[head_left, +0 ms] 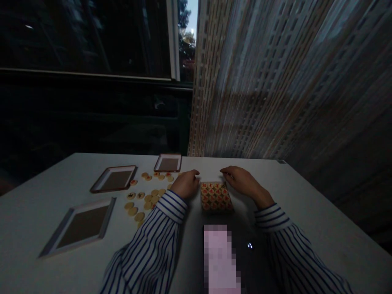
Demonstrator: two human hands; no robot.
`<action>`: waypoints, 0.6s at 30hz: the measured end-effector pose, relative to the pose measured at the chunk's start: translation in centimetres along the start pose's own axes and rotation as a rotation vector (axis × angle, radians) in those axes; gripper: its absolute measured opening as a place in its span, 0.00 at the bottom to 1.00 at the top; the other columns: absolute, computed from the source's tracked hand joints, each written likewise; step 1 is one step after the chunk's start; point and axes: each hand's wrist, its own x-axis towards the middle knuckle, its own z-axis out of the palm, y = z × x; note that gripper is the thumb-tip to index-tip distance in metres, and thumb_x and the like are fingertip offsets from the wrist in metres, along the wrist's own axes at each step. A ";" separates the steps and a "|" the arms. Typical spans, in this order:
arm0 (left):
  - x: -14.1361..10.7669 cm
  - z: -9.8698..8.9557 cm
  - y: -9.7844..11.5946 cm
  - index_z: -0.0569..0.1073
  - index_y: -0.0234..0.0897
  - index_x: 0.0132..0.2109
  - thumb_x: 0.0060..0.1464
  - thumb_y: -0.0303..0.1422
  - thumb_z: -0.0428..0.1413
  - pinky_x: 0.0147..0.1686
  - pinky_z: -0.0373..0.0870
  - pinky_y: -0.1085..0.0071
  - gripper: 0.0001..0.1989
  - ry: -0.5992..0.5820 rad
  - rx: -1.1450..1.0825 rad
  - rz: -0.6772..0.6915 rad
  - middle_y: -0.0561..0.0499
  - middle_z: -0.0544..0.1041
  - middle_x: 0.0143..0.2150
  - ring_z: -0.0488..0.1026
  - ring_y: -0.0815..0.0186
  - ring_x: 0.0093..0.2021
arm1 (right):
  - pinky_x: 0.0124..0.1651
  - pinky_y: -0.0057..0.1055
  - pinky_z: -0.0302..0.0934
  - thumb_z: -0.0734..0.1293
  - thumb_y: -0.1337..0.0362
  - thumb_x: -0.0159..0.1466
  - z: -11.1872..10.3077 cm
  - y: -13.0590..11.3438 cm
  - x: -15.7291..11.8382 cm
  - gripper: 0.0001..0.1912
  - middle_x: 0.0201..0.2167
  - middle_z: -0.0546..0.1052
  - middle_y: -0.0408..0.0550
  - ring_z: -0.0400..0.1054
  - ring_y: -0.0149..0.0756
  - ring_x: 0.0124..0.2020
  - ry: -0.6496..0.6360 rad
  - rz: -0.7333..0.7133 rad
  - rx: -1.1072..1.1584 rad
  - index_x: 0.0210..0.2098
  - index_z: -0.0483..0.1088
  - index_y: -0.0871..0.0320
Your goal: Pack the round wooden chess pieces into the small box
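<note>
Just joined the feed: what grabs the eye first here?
The square block of round game pieces at table centre, flanked by the left hand and right hand. Loose pieces lie scattered to its left, near three shallow trays.

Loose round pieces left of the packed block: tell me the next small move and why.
Probably the left hand should slide left to the nearest loose pieces and pick one up. The square block of pieces between both hands already looks tightly filled, while many discs lie scattered beside the left hand; the right hand rests at the block's far corner.
</note>
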 end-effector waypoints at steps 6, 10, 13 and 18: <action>-0.4 -1.2 0.4 0.68 0.35 0.48 0.54 0.33 0.47 0.43 0.65 0.71 0.16 0.048 -0.030 0.022 0.45 0.76 0.42 0.72 0.64 0.43 | 0.45 0.32 0.60 0.57 0.64 0.60 0.1 -0.3 -0.1 0.16 0.41 0.75 0.49 0.68 0.36 0.42 0.131 0.082 0.334 0.44 0.70 0.58; -1.4 -2.4 0.8 0.69 0.35 0.48 0.54 0.32 0.47 0.45 0.64 0.71 0.15 0.114 -0.047 0.046 0.46 0.76 0.41 0.72 0.64 0.42 | 0.42 0.31 0.61 0.58 0.66 0.59 -0.2 -0.5 -0.1 0.15 0.35 0.76 0.48 0.70 0.34 0.37 0.133 0.159 0.518 0.42 0.70 0.59; -2.5 -3.4 0.9 0.69 0.35 0.48 0.54 0.33 0.47 0.45 0.64 0.70 0.16 0.140 -0.049 0.057 0.47 0.76 0.42 0.72 0.64 0.43 | 0.41 0.31 0.61 0.58 0.66 0.58 -0.7 -0.8 0.0 0.15 0.34 0.76 0.49 0.69 0.34 0.36 0.122 0.178 0.548 0.42 0.70 0.61; -5.0 -5.6 -0.3 0.70 0.36 0.48 0.54 0.35 0.47 0.43 0.65 0.70 0.16 0.206 -0.043 0.009 0.47 0.76 0.42 0.71 0.64 0.43 | 0.40 0.31 0.62 0.58 0.65 0.59 -1.9 -2.3 0.2 0.14 0.33 0.76 0.49 0.69 0.33 0.33 0.094 0.184 0.639 0.42 0.69 0.62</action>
